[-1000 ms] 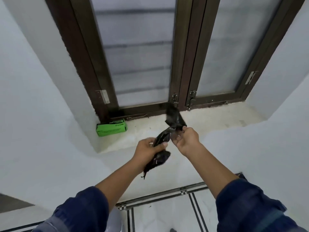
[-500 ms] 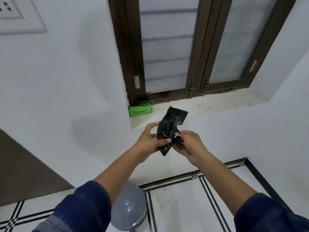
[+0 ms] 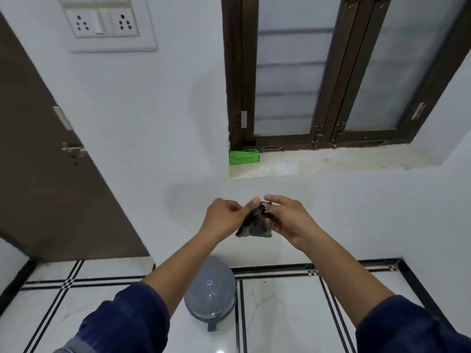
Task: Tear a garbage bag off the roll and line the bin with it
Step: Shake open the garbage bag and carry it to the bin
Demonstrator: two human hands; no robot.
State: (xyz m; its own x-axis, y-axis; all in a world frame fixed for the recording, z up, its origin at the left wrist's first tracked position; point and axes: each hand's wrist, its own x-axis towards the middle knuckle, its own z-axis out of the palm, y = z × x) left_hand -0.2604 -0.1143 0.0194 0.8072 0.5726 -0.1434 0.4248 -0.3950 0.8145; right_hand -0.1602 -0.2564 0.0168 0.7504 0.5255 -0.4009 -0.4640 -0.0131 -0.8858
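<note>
Head camera view, looking forward and down at a white wall with a dark-framed window (image 3: 331,72) and its pale sill (image 3: 331,164). A brown door (image 3: 38,149) stands at the left, with a switch panel (image 3: 107,21) above it on the wall. White floor tiles (image 3: 280,314) with black border lines fill the lower part of the view. A grey lidded bin (image 3: 210,294) sits on the floor against the wall, directly below the hands, its lid closed. A small green box (image 3: 244,157) rests at the left end of the sill.

Both bare forearms reach forward from dark blue sleeves. The left hand (image 3: 224,215) pinches the top of a crumpled black garbage bag (image 3: 254,225) between thumb and fingers. The right hand (image 3: 285,217) holds the bag's right side, fingers curled loosely round it. The bag is in mid-air between the hands, well above the bin.

Judging by this, the bag is already torn free and the step in hand is finding its mouth and working it open. Next, the lid must be raised and the opened bag lowered in.

The bag is bunched, its long axis roughly up and down, the gathered end up at the fingertips and the wider end hanging down
</note>
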